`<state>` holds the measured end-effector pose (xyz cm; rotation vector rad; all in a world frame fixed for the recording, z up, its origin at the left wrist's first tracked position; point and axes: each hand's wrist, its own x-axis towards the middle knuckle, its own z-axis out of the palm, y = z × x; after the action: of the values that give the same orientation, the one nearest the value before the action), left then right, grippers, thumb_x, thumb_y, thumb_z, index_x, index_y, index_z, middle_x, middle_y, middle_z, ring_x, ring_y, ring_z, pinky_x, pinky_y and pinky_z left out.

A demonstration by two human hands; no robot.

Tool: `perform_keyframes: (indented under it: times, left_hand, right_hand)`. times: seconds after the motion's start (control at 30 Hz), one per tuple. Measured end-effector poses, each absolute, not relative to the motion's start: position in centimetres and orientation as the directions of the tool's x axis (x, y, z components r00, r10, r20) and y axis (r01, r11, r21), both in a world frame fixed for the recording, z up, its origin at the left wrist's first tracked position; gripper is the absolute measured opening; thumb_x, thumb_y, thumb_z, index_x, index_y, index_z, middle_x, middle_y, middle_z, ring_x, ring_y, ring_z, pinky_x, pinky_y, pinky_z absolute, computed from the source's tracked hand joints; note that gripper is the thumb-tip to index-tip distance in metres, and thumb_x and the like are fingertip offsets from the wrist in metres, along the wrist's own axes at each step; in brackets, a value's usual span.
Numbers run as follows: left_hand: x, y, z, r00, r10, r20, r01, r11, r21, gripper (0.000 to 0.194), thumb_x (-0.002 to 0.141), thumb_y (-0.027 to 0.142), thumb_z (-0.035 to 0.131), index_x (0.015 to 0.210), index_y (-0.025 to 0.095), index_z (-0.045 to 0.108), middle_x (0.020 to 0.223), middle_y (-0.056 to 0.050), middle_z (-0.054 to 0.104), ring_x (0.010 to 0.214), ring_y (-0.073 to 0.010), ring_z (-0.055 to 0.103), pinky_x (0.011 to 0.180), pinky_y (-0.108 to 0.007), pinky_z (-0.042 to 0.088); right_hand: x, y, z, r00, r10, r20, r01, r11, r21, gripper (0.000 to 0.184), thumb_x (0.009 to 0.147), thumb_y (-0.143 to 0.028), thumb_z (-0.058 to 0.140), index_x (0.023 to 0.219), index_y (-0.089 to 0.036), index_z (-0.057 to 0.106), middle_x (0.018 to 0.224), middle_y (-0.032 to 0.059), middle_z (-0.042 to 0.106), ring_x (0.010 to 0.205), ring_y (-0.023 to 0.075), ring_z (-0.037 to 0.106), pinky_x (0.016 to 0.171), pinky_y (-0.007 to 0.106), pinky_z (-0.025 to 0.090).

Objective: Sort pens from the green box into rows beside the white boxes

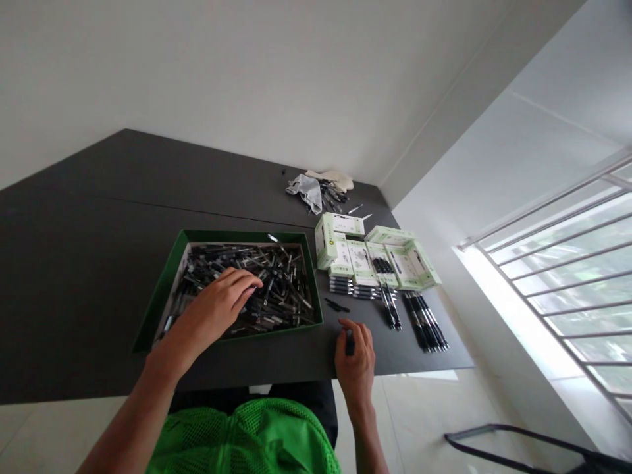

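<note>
A green box (162,289) full of several black pens and pen parts (276,283) lies on the dark table (99,217). My left hand (220,306) rests palm down inside the box, fingers curled over the pens. My right hand (354,359) sits near the table's front edge, right of the box, fingers pinched on a small dark piece (349,343). Two loose black parts (336,305) lie just beyond it.
White-and-green pen cartons (375,253) stand to the right of the box, with rows of finished black pens (424,321) laid in front. A grey cloth and scraps (318,187) lie at the back. A barred window (567,283) is at right.
</note>
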<state>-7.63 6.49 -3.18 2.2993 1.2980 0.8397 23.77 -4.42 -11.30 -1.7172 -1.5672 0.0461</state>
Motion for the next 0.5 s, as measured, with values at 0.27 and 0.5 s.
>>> perform_keyframes:
  times: [0.27,0.5]
  left_hand:
    - [-8.0,6.2,-3.7,0.455,0.841,0.293,0.599,-0.532,0.598,0.034,0.103,0.017,0.044,0.114,0.026,0.074,0.115,-0.008,0.076,0.114,-0.0246,0.071,0.102,-0.042,0.060]
    - [-7.9,6.3,-3.5,0.475,0.829,0.295,0.568,-0.545,0.617,0.022,0.104,0.024,0.052,0.109,0.026,0.073,0.112,-0.006,0.076,0.110,-0.0241,0.072,0.101,-0.041,0.060]
  right_hand:
    - [23.7,-4.4,-11.5,0.219,0.872,0.439,0.843,0.057,-0.534,0.019,0.104,-0.022,0.052,0.109,-0.023,0.070,0.096,0.0060,0.073,0.091,0.0253,0.067,0.083,0.039,0.052]
    - [24.0,-3.6,-11.1,0.163,0.887,0.432,0.879,0.069,-0.471,0.024,0.103,-0.023,0.051,0.100,-0.022,0.075,0.089,0.0035,0.079,0.073,0.0198,0.071,0.071,0.031,0.050]
